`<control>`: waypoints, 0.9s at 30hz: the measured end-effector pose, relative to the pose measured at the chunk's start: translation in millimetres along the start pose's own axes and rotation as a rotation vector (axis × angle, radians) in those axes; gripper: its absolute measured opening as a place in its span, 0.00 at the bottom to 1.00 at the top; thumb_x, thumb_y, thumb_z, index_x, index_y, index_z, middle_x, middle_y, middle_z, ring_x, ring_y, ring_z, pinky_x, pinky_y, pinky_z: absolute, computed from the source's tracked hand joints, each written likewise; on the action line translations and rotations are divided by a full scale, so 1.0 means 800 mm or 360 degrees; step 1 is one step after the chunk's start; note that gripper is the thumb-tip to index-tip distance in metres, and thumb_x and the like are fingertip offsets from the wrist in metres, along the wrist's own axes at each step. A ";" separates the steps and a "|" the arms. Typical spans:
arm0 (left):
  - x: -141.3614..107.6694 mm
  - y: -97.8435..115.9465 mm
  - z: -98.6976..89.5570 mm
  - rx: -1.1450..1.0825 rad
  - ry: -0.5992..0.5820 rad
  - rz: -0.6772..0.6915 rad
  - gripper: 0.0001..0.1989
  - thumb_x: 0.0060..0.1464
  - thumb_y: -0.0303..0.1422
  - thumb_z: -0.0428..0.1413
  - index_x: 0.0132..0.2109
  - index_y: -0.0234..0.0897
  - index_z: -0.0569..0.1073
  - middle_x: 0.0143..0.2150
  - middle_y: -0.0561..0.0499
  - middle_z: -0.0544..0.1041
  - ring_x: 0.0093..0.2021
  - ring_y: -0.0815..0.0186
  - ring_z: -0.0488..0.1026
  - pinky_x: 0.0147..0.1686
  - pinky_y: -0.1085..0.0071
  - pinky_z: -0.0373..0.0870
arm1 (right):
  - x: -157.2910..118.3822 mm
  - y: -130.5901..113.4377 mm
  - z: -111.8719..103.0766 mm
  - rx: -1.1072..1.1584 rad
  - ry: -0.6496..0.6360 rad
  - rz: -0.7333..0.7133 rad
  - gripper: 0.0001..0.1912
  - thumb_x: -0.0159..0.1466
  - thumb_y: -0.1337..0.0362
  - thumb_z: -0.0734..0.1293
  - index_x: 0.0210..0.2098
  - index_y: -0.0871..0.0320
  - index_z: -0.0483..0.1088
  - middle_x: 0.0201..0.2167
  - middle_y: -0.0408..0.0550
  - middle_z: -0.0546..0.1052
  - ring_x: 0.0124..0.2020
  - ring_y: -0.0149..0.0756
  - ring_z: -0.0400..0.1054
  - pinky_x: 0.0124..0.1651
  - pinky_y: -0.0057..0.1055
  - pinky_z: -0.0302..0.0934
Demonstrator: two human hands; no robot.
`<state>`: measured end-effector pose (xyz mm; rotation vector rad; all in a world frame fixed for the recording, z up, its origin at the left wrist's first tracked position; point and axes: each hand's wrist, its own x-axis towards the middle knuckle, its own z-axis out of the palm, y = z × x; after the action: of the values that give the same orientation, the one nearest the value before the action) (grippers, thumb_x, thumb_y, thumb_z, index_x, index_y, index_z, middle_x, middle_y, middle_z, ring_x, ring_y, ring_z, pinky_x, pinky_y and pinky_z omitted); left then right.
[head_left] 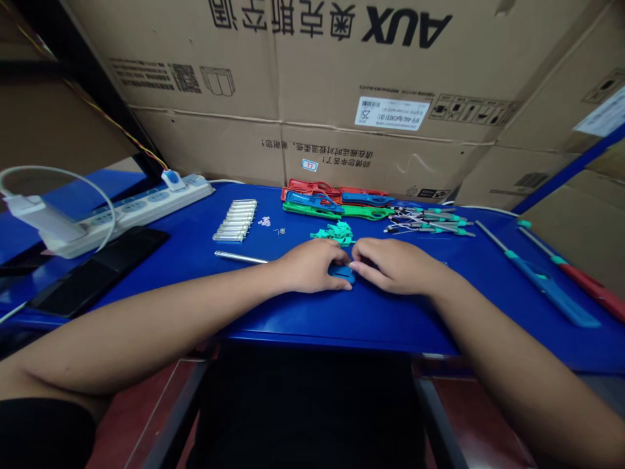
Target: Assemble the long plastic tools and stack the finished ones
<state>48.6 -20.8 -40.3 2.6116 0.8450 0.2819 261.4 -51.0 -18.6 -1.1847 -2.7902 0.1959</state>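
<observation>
My left hand [312, 266] is closed around a blue lighter body [343, 272] close to the table. A silver metal tube [240, 257] sticks out to the left from beneath that hand. My right hand [393, 266] has its fingers pinched together at the right end of the blue body; whatever they grip is too small or hidden. Just behind both hands lies a pile of turquoise plastic pieces [336, 231]. Farther back are red [310, 189], blue [312, 200] and green [312, 210] handle shells.
Several clear tubes [237, 220] lie in a row at left, beside tiny pink pieces [264, 221]. Wired igniter parts [430, 221] lie back right. A blue long lighter [547, 286] and a red one [586, 280] are at right. A power strip [131, 212] and black phone [100, 270] occupy the left.
</observation>
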 end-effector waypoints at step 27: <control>-0.001 0.004 0.002 0.0122 0.0042 -0.0043 0.16 0.52 0.44 0.65 0.37 0.34 0.76 0.35 0.49 0.73 0.36 0.63 0.70 0.36 0.69 0.64 | 0.002 -0.036 0.022 -0.0440 -0.0097 0.0242 0.14 0.72 0.61 0.54 0.41 0.59 0.69 0.34 0.50 0.77 0.30 0.38 0.69 0.29 0.35 0.42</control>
<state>49.9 -24.4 -40.2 2.6704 0.9167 0.2827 237.2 -71.2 -31.2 -1.4750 -2.8490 -0.1505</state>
